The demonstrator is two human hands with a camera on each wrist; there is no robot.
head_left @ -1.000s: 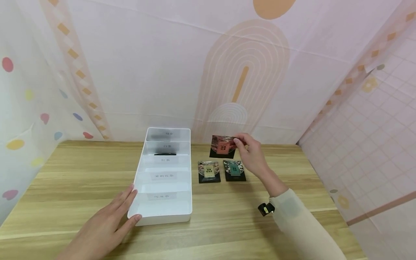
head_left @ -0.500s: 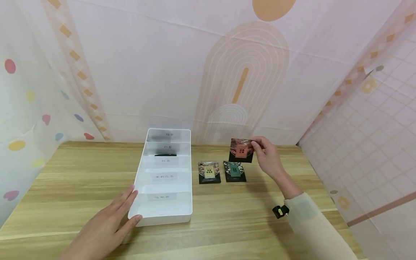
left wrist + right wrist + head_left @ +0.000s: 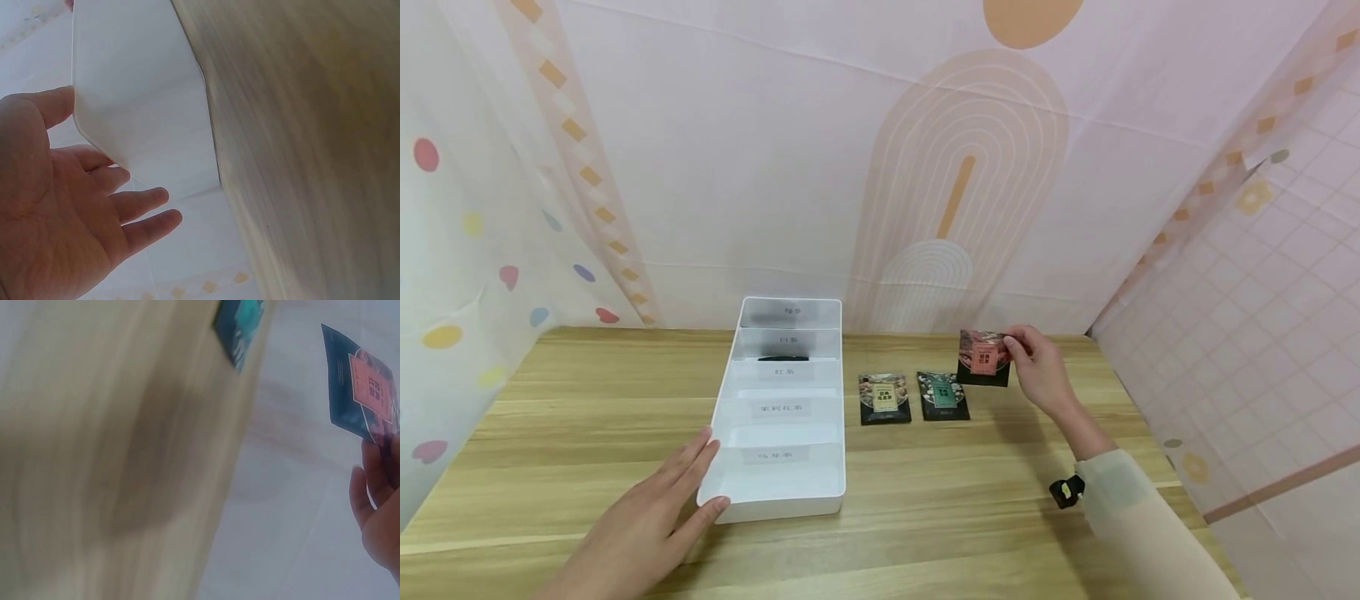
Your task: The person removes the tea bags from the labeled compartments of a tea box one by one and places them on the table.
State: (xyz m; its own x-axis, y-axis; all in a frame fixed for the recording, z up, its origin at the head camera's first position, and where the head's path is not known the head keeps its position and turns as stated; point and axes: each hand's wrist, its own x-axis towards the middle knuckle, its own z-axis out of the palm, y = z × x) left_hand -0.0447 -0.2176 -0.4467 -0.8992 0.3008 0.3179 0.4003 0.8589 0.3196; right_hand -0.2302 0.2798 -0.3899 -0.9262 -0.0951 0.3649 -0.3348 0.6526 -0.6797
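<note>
In the head view my right hand (image 3: 1043,373) pinches a black and red tea sachet (image 3: 983,358) by its upper right corner, held up above the table. The right wrist view shows this sachet (image 3: 365,387) with its red label facing the camera. My left hand (image 3: 643,517) touches the near left corner of a white divided box (image 3: 778,510), fingers fairly straight along its side and thumb at the front rim. To the box's right lie a yellow-labelled sachet (image 3: 884,398) and a green-labelled sachet (image 3: 943,396), side by side.
The box has several labelled compartments in a row, and a dark item (image 3: 783,358) shows in the second from the back. A wood-grain table (image 3: 925,525) carries everything. Patterned cloth (image 3: 737,167) hangs behind and at both sides. A black device (image 3: 1066,492) sits at the right wrist.
My right hand has carried the red sachet to the right and slightly nearer, from behind the green sachet to beside its right edge. The left hand and the box stay put.
</note>
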